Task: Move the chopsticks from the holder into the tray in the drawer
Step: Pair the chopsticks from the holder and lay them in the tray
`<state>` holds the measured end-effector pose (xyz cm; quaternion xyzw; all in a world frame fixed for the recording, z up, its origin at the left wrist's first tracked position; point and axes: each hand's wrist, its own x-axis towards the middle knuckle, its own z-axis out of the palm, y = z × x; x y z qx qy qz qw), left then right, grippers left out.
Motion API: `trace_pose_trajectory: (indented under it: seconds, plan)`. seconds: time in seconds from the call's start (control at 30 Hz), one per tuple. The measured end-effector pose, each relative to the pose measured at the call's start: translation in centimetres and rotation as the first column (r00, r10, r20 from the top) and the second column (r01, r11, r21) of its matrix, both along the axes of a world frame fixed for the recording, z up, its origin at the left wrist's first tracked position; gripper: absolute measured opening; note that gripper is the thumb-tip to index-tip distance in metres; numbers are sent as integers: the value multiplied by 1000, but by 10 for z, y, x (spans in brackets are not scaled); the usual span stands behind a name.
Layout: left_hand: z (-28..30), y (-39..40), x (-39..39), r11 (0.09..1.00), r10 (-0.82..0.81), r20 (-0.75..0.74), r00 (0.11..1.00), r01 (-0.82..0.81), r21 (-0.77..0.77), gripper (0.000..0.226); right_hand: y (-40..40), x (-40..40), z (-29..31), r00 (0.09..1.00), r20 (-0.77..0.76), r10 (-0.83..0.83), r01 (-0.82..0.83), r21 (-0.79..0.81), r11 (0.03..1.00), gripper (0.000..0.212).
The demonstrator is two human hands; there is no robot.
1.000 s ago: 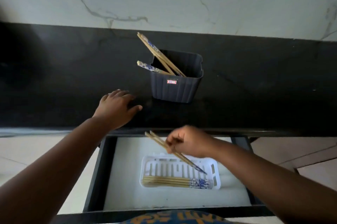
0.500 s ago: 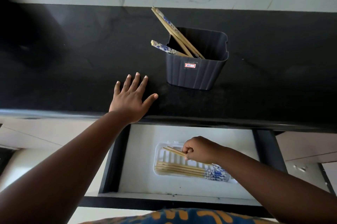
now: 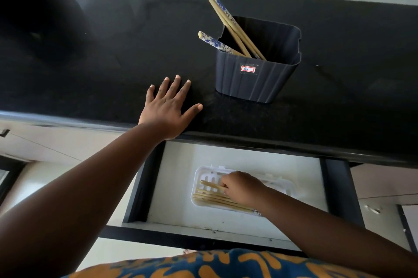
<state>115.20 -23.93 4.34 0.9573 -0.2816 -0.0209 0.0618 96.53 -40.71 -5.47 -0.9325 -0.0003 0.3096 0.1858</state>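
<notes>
The black surface (image 3: 90,56) holds a dark holder (image 3: 255,78) with some chopsticks (image 3: 228,22) leaning out. They look thin, light, stiff and smooth; grab them mid-stick. The left hand (image 3: 169,108) lies flat, fingers spread. The right hand (image 3: 242,189) fingers pinch a tan pair (image 3: 210,185), just above others in the white tray (image 3: 199,176).

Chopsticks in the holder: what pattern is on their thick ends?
A blue floral print on white, above plain wood chopsticks; clearest in the head view.

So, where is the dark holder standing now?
The holder stands on the black counter, right of the flat left hand, behind the open drawer.
</notes>
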Motion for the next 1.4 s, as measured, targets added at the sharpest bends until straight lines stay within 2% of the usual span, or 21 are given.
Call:
trace_pose_trajectory:
  seconds: [0.2, 0.37, 0.53, 0.6, 0.7, 0.8, 0.87, 0.93, 1.0, 1.1, 1.17, 1.23, 1.27, 1.33, 1.4]
  plan:
    - [1, 0, 0, 1000, 5, 3, 1000, -5, -12, 83, 5, 0, -8, 993, 51, 106, -101, -91, 991, 8]
    - [2, -1, -1, 1000, 5, -3, 1000, -5, -15, 84, -2, -6, -5, 986, 146, 83, -73, -69, 995, 8]
    - [2, 0, -1, 1000, 4, -8, 1000, -4, -24, 82, -8, -11, 7, 994, 108, 18, -10, -79, 997, 16]
    - [2, 0, -1, 1000, 3, -8, 1000, -3, -26, 82, -11, -11, 21, 996, 76, -50, 52, -20, 998, 22]
    - [1, 0, -1, 1000, -3, -18, 1000, 3, -28, 82, -17, -9, 61, 985, -37, -169, 172, 148, 974, 31]
    - [1, 1, -2, 1000, -7, -36, 999, 7, -14, 84, -23, 0, 117, 967, -119, -227, 250, 255, 934, 18]
    - [1, 2, -3, 1000, -7, -44, 999, 6, -6, 84, -26, 10, 159, 953, -120, -278, 303, 369, 878, 11]
    - [1, 1, -3, 1000, 1, -49, 999, -1, 4, 83, -31, 24, 201, 935, -51, -351, 329, 500, 801, 12]
    - [3, -1, -3, 1000, 13, -72, 997, -11, 27, 80, -37, 40, 238, 889, 81, -450, 318, 598, 736, 14]
    - [15, -7, -1, 999, 37, -141, 989, -32, 34, 79, -50, 68, 275, 748, 326, -579, 282, 633, 721, 14]
    - [30, -13, 1, 994, 57, -155, 986, -70, -83, 77, -60, 89, 284, 661, 451, -600, 294, 580, 759, 15]
    - [50, -20, 4, 943, 71, -155, 985, -117, -310, 69, -70, 110, 283, 621, 523, -584, 333, 499, 800, 19]
    - [60, -25, 4, 885, 69, -174, 982, -141, -444, 64, -74, 119, 280, 617, 543, -569, 355, 453, 818, 19]
    - [81, -35, 4, 705, 34, -262, 965, -209, -677, 49, -80, 136, 274, 653, 545, -526, 382, 363, 850, 16]
    - [98, -44, 3, 542, -12, -351, 936, -289, -789, 34, -81, 147, 266, 740, 488, -464, 356, 300, 885, 15]
